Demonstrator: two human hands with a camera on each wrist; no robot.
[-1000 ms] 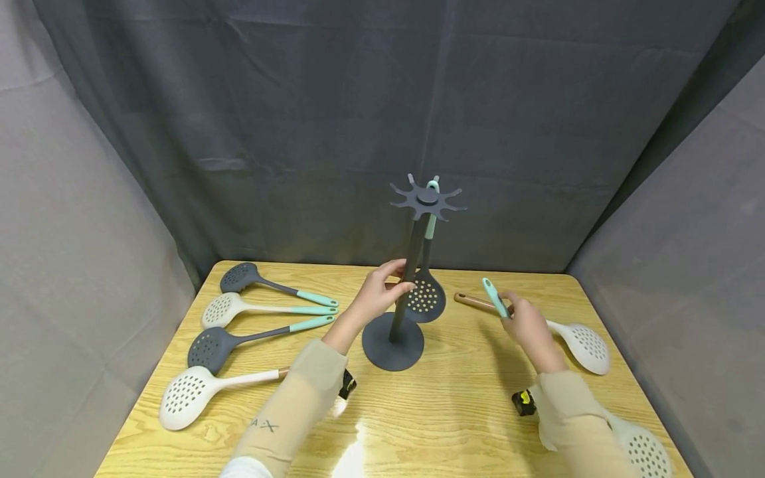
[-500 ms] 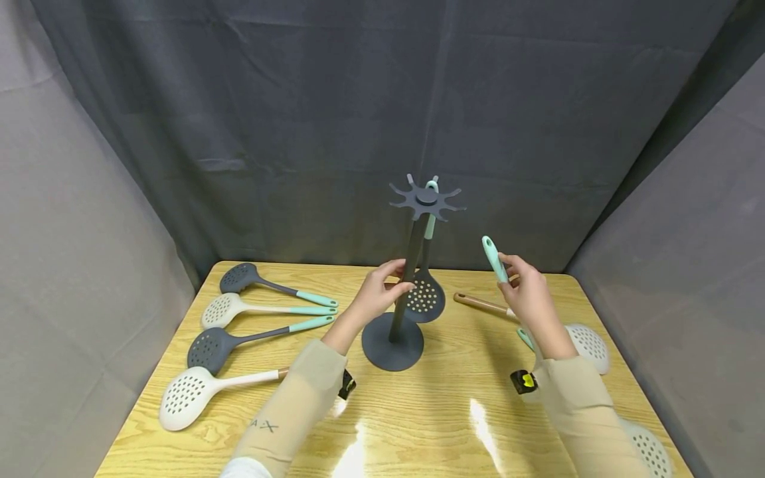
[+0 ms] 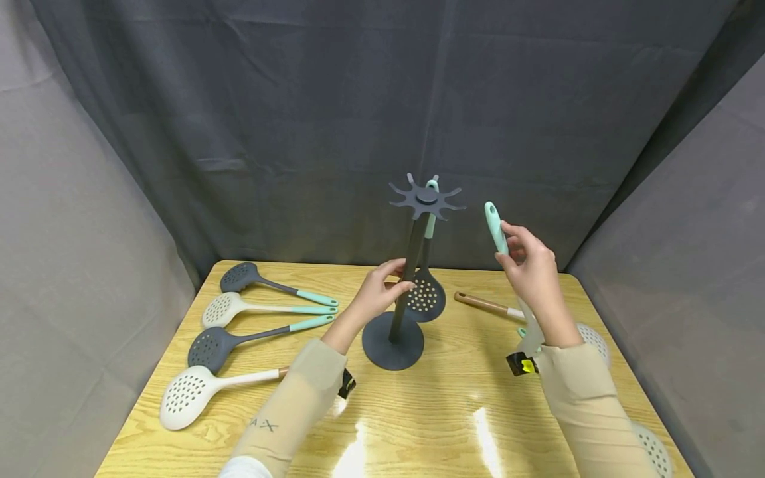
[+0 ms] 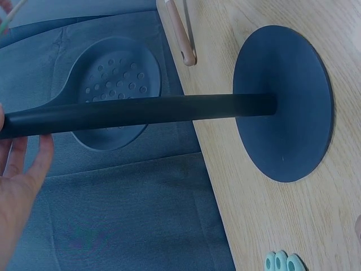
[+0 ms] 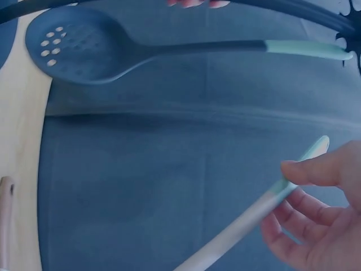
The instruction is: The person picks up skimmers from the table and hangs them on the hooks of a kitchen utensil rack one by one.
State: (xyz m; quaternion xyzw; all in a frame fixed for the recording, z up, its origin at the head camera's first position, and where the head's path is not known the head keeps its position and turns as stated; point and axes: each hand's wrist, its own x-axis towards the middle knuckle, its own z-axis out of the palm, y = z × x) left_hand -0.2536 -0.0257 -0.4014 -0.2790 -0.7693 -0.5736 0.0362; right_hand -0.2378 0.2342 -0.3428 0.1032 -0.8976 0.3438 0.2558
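My left hand (image 3: 373, 292) grips the upright pole of a dark utensil stand (image 3: 392, 355), thumb and fingers on either side of it. A dark skimmer (image 3: 439, 307) with a mint handle hangs from the far side of the stand's hooked top. Right of the stand, raised above the table, my right hand (image 3: 532, 265) pinches a white-shafted cooking utensil (image 3: 494, 222) by its mint handle. In the right wrist view the utensil's pale shaft (image 5: 231, 234) slants down-left out of frame, and its head is hidden.
Several skimmers, dark (image 3: 209, 350) and white (image 3: 184, 398), lie along the table's left side, handles toward the middle. At right lie a white skimmer with a brown handle (image 3: 481, 303) and another white perforated head (image 3: 653, 448). Dark curtain (image 3: 299, 133) backs the table.
My right hand has lifted the mint-handled utensil upward from low over the table, its handle end rising. The left hand and the stand have stayed in place.
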